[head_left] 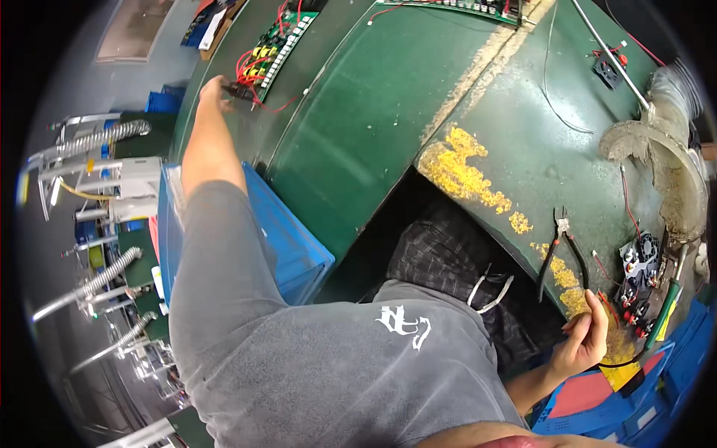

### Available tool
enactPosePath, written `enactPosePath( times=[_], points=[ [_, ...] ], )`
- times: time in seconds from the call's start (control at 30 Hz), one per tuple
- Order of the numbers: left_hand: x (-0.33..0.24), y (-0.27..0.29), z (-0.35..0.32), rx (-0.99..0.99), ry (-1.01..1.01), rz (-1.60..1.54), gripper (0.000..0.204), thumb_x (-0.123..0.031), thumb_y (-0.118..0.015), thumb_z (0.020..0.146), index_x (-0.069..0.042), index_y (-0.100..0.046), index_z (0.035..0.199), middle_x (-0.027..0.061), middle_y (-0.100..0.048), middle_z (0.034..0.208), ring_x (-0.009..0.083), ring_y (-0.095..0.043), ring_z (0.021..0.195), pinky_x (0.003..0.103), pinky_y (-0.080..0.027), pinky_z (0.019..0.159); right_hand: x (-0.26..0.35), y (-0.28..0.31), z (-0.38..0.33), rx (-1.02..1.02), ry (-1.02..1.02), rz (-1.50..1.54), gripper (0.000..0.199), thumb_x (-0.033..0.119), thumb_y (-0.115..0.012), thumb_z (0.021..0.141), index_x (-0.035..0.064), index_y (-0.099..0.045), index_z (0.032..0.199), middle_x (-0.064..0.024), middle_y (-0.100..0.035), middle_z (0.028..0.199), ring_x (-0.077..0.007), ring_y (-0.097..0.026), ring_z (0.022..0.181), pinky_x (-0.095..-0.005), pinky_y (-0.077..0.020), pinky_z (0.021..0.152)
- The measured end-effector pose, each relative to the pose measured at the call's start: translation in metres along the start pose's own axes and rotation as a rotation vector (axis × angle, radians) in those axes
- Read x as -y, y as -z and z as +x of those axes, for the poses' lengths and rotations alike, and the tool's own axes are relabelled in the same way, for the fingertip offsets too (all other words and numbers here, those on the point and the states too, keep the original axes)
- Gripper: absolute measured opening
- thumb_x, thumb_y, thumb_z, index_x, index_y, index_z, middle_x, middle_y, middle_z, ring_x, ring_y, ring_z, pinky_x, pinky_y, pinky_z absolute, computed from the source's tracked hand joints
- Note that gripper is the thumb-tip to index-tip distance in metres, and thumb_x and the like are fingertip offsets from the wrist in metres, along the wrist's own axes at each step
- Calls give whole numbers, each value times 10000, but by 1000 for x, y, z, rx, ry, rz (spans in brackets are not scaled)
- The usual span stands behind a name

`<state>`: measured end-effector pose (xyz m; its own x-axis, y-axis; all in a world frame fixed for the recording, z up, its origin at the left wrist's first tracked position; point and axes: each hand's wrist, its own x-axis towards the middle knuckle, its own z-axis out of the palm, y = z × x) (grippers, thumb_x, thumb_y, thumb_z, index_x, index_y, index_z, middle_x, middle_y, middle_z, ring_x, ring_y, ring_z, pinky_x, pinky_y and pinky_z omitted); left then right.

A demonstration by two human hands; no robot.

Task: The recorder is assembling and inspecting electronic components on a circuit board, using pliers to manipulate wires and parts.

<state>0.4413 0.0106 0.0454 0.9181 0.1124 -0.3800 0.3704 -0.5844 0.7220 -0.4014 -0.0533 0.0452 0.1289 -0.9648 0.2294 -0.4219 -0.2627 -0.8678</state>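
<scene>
At the far left, my left hand (213,92) reaches to the edge of a green circuit board (287,49) bearing red wires, yellow components and a row of white connectors. Its fingers are closed at a dark piece (238,90) beside the board, whose kind I cannot make out. My right hand (585,337) is raised at the near right table edge, index finger stretched up, thumb apart, nothing visible in it. Just beyond it lie cutting pliers (562,250) with black handles spread. A green-handled soldering iron (662,317) rests to the right.
Small fans with wires (641,265) lie clustered at right; another fan (608,72) lies farther back. A fume hose with a wide hood (657,142) stands at the right edge. Another circuit board (478,6) is at the far edge. Blue bins (287,239) flank the table.
</scene>
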Motion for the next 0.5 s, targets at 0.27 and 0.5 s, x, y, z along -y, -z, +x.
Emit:
enactPosePath(
  times=[0.27, 0.5],
  points=[
    [-8, -22, -7, -224, -323, 1223, 594, -621, -504, 982, -133, -691, 1265, 131, -753, 1143, 229, -726, 1049, 407, -560, 914, -8, 28, -22, -22, -21, 56, 283, 3, -499, 1026, -104, -663, 1231, -52, -616, 770, -53, -472, 591, -199, -342, 529],
    [-56, -22, -75, 481, 60, 226, 696, -453, -566, 1023, 35, -379, 1483, 249, -556, 1342, 298, -718, 1056, 395, -609, 852, -24, 58, -35, 4, -46, 198, 279, -8, -484, 1017, -103, -674, 1198, -82, -645, 822, -44, -449, 561, -189, -309, 507]
  ],
)
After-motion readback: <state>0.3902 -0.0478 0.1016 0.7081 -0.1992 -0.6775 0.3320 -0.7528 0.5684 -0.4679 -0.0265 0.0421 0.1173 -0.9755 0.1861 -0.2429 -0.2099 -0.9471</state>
